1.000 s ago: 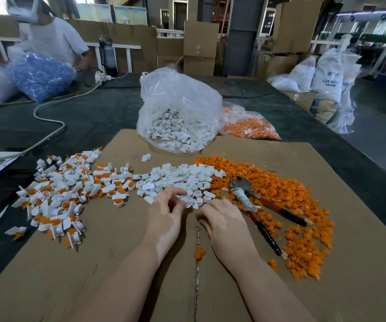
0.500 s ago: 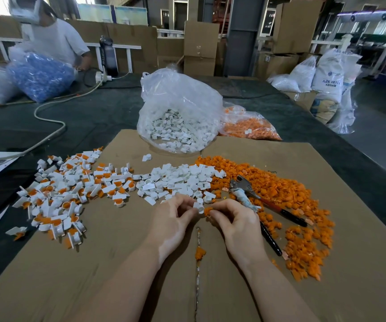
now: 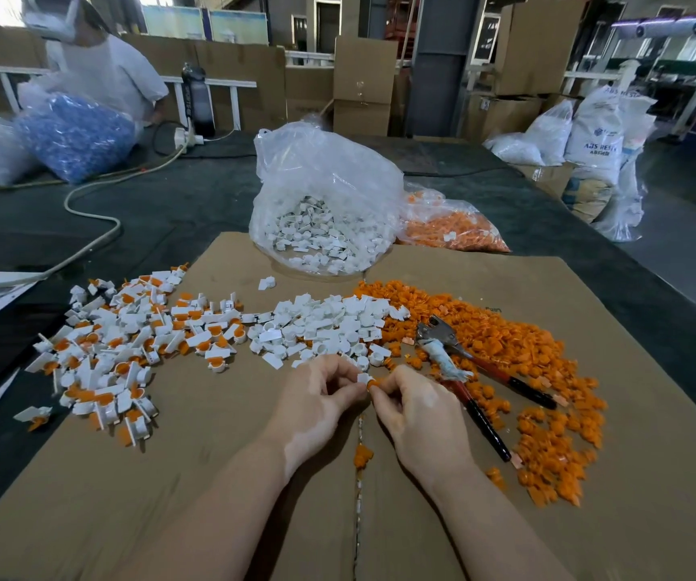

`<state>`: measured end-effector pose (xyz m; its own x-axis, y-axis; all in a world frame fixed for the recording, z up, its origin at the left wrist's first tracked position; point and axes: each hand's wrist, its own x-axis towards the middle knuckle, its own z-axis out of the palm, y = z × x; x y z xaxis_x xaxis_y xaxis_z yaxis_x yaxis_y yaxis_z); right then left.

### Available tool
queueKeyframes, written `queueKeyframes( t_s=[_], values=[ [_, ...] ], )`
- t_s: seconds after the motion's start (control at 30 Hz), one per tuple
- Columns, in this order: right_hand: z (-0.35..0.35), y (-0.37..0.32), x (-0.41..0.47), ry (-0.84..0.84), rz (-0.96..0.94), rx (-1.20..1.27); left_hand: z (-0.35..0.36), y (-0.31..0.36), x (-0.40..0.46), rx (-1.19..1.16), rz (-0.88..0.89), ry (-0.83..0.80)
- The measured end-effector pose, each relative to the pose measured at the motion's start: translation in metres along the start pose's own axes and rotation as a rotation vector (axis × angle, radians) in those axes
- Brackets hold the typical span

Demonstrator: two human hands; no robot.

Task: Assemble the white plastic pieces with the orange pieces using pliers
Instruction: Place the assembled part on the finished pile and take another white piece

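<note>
My left hand (image 3: 317, 406) pinches a small white plastic piece (image 3: 364, 377) at its fingertips. My right hand (image 3: 417, 417) pinches an orange piece (image 3: 373, 384) right against the white one. Both hands meet over the cardboard sheet (image 3: 212, 475). Loose white pieces (image 3: 325, 325) lie just beyond my hands, and loose orange pieces (image 3: 518, 350) spread to the right. The pliers (image 3: 463, 371) with red and black handles lie on the orange heap, right of my right hand, untouched. A heap of joined white-and-orange pieces (image 3: 124, 350) lies to the left.
A clear bag of white pieces (image 3: 321, 211) stands at the cardboard's far edge, a bag of orange pieces (image 3: 451, 224) beside it. A person (image 3: 99, 73) with a bag of blue parts (image 3: 74, 136) sits far left. A white cable (image 3: 95, 211) crosses the dark table.
My hands have come together from the piles: the left has picked up a white piece, the right an orange one, and the two pieces now touch.
</note>
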<state>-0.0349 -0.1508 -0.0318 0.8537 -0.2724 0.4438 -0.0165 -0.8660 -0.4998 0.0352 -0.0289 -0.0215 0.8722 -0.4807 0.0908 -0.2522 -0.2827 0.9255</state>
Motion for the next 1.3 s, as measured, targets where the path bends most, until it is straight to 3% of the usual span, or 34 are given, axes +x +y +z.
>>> queueKeyframes(
  t_s=[0.2, 0.4, 0.6, 1.3],
  values=[
    [-0.0015, 0.0008, 0.0007, -0.016, -0.004, 0.073, 0.0008, 0.0005, 0.0005, -0.014, -0.021, -0.004],
    [-0.0039, 0.0039, 0.0016, 0.005, 0.123, 0.401, -0.0018, 0.0004, 0.0009, -0.053, -0.024, 0.022],
    [-0.0044, 0.0043, 0.0022, 0.013, 0.003, 0.364, -0.0023, -0.0002, 0.0006, -0.047, -0.005, 0.015],
    [-0.0055, 0.0012, 0.0025, 0.045, -0.036, 0.261, -0.0022, -0.0036, 0.0013, 0.019, 0.006, 0.007]
  ],
)
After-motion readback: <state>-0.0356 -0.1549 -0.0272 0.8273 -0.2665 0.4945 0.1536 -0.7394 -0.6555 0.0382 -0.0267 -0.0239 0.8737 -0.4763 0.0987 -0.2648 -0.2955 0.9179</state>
